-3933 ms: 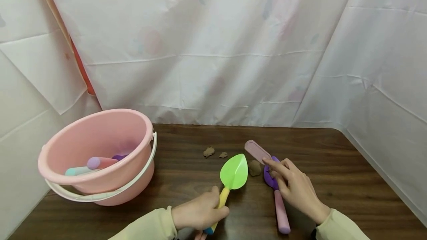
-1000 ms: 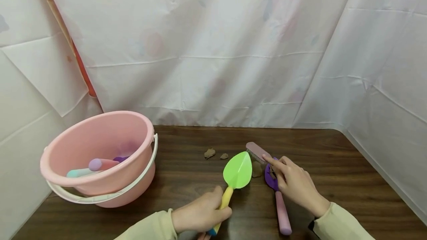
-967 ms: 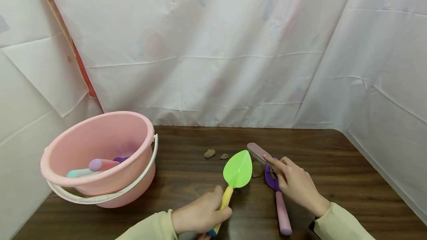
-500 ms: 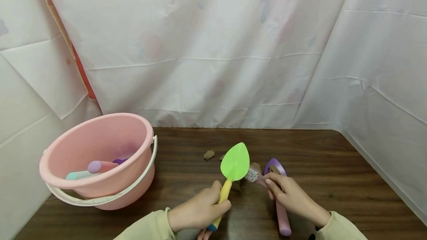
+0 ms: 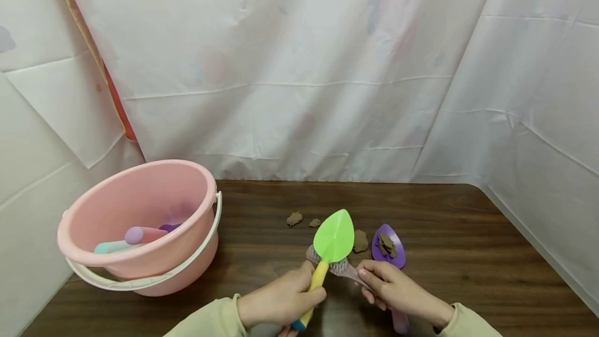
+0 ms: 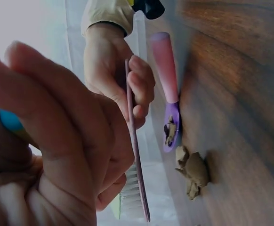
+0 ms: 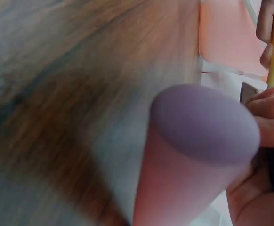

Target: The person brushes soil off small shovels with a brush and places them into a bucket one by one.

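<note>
My left hand [image 5: 283,298] grips the yellow handle of a toy trowel with a green blade [image 5: 334,235], raised over the table. In my right hand [image 5: 393,287] I hold a pink brush [image 5: 350,271] by its handle. The brush lies beneath the green blade with its bristles [image 6: 131,190] facing up toward the blade's underside; the blade hides part of its head. Beside my right hand a purple toy shovel [image 5: 398,259] with a pink handle [image 6: 164,66] lies on the table, brown clay-like pieces [image 5: 386,245] in its scoop. My right hand partly covers that handle in the head view.
A pink bucket [image 5: 206,228] with a white handle stands at the left, several toy handles inside. Brown lumps lie on the dark wooden table [image 5: 440,222]: a larger lump [image 5: 360,241] near the purple shovel and small bits [image 5: 294,218] farther left. White curtains hang behind.
My right hand has drawn the brush left and nearer, off the purple shovel, and turned its bristles up under the green blade. The purple scoop is now uncovered. My left hand barely moved.
</note>
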Demonstrator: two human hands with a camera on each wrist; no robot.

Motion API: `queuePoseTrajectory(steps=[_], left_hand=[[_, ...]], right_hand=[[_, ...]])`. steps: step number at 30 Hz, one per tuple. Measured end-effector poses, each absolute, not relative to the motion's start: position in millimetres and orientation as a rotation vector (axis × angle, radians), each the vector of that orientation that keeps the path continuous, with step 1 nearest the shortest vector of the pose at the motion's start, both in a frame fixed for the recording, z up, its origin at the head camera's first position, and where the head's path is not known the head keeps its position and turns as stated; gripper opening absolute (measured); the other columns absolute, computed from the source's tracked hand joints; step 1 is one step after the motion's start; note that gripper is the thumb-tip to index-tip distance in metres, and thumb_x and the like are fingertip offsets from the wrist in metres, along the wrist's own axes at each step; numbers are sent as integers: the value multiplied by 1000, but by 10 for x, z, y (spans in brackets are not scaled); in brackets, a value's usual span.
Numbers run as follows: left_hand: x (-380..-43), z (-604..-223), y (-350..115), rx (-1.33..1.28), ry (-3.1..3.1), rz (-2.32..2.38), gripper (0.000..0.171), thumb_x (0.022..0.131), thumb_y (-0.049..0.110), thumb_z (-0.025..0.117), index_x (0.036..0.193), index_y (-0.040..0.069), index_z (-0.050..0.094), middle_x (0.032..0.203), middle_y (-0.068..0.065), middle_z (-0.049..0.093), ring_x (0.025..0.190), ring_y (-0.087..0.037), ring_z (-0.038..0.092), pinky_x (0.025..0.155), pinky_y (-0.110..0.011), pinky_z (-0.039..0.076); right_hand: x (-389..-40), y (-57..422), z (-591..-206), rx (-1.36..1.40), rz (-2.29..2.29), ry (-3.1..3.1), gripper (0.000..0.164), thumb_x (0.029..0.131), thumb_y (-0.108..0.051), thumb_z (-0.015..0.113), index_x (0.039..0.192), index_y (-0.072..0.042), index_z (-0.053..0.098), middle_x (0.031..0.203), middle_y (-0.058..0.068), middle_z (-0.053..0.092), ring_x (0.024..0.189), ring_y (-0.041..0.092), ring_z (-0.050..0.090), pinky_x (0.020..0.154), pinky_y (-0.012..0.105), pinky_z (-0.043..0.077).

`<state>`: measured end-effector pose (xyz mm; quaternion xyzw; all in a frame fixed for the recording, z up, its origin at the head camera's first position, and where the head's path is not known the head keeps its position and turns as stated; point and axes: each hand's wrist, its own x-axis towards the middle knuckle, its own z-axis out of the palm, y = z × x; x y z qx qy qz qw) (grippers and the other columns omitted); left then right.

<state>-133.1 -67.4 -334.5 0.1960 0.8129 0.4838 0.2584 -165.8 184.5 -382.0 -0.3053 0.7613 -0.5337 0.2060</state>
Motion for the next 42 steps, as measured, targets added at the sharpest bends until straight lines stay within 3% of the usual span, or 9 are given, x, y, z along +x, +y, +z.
queuePoseTrajectory(steps=[2,4,8,15,25,33,42], left_hand=[[-1322,-3366,-676,525,2223,1290,14,90,18,51,92,6,44,54,0,46,31,-8,39,29,-24,32],[-1314,-3379,-679,527,2240,1271,14,90,19,52,90,7,44,56,0,46,32,-7,37,30,-21,30],[-1313,-3381,-683,538,2235,1225,13,91,19,52,90,8,45,57,1,45,34,-7,34,30,-20,27],[-1266,-3403,-678,612,2272,1184,13,88,18,53,88,8,44,57,4,44,39,-6,37,36,-18,30],[-1265,-3458,-683,602,2279,1201,13,87,19,54,80,11,46,58,5,45,43,-6,39,42,-17,30],[-1296,-3358,-696,562,2215,1278,13,90,18,50,88,7,44,53,2,45,34,-7,36,31,-21,29],[-1317,-3257,-634,573,2135,1322,19,93,20,47,102,4,43,46,2,47,28,-7,38,27,-23,30]], right_hand=[[-1670,1867,-3820,-850,-1495,2141,33,104,-16,34,87,8,49,63,20,51,47,-1,43,38,24,38],[-1683,1892,-3820,-851,-1499,2169,34,104,-16,34,87,8,49,64,22,51,47,-1,43,38,23,38],[-1716,1950,-3813,-873,-1506,2235,32,104,-13,35,86,8,50,63,20,53,46,-2,43,36,23,36],[-1806,2106,-3722,-687,-1523,2459,31,103,-13,38,84,6,53,62,4,54,45,-1,40,36,20,34],[-1841,2201,-3630,-571,-1569,2486,32,104,-17,36,86,6,48,64,4,52,44,4,42,36,24,37],[-1784,2159,-3675,-531,-1455,2558,29,103,-18,40,84,2,50,62,0,50,42,2,41,36,20,37],[-1583,1902,-3822,-809,-1247,2686,23,96,-27,55,77,-14,56,58,-16,37,49,-6,33,44,17,33]])
